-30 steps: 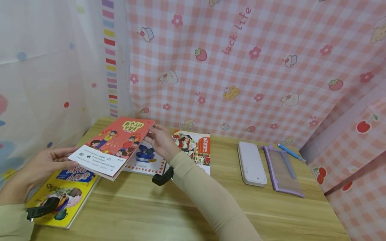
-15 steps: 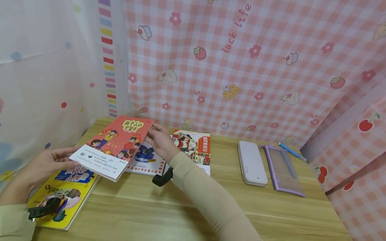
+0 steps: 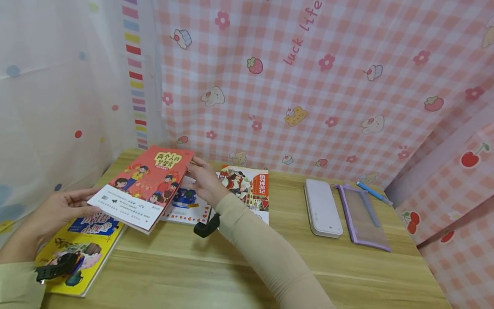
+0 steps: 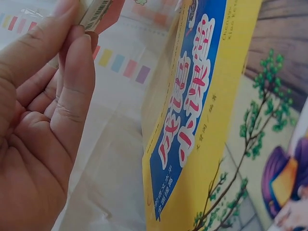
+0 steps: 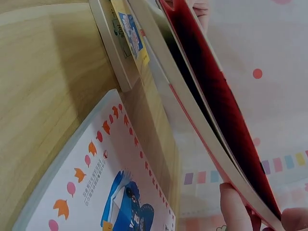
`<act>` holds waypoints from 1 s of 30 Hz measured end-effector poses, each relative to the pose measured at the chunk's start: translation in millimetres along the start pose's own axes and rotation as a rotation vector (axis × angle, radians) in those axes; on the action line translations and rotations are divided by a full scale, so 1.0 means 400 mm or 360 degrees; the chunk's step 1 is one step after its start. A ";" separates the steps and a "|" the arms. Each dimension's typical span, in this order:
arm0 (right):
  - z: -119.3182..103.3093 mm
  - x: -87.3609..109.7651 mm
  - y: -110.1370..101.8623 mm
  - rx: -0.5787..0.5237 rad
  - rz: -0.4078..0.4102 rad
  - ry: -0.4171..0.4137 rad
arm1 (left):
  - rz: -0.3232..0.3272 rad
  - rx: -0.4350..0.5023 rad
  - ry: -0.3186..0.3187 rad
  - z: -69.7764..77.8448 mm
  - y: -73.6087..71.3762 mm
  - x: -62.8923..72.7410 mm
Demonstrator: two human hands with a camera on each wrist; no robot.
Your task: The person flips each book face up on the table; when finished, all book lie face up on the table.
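Note:
A red book (image 3: pixel 143 180) with a white band along its lower edge is tilted above the table, held between both hands. My left hand (image 3: pixel 58 214) pinches its lower left corner; in the left wrist view the thumb and fingers (image 4: pixel 77 82) close on that corner. At the upper right corner, my right hand (image 3: pixel 206 178) grips the book. In the right wrist view its cover stands slightly apart from the pages (image 5: pixel 192 110). Under my left hand lies a yellow book (image 3: pixel 82 257) with a blue title panel. A white book (image 3: pixel 189 204) with a blue picture lies partly behind the red one.
Right of my right forearm lies another illustrated book (image 3: pixel 248 189), partly covered by the arm. Farther right on the wooden table (image 3: pixel 185 274) are a white case (image 3: pixel 323 209), a purple-edged mesh pouch (image 3: pixel 360 219) and a blue pen (image 3: pixel 373 193). Patterned curtains (image 3: pixel 293 86) border the table.
The red book and both hands keep nearly the same place, with the book shifting slightly left at its top edge. The view has tilted a little. The things on the table have not moved.

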State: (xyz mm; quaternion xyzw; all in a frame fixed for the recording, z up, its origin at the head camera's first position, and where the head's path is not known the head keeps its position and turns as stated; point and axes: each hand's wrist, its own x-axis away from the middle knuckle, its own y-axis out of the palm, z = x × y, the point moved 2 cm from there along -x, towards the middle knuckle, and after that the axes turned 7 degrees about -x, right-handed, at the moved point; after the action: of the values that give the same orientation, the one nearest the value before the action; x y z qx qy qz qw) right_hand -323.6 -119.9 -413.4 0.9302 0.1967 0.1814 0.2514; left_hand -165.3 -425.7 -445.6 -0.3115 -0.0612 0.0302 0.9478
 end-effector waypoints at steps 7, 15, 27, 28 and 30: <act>-0.002 -0.003 0.005 0.0045 -0.0047 0.0016 | -0.0008 -0.0003 -0.0048 -0.009 -0.004 -0.005; 0.003 -0.016 0.011 0.0013 -0.0051 -0.0010 | 0.0012 -0.0027 -0.0036 -0.010 -0.003 -0.011; 0.020 -0.027 0.018 0.0004 -0.0054 -0.0031 | 0.0028 -0.0105 -0.0011 -0.007 -0.005 -0.015; 0.022 -0.028 0.019 0.0003 -0.0056 -0.0035 | 0.0031 -0.0109 -0.0011 -0.008 -0.006 -0.016; 0.025 -0.031 0.021 -0.0009 -0.0049 -0.0037 | 0.0032 -0.0118 -0.0014 -0.009 -0.007 -0.017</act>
State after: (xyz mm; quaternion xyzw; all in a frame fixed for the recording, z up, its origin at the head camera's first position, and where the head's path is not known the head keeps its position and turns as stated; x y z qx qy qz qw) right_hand -327.7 -136.2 -420.1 0.9283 0.2076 0.1672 0.2591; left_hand -171.3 -430.6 -447.4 -0.3470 -0.0635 0.0387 0.9349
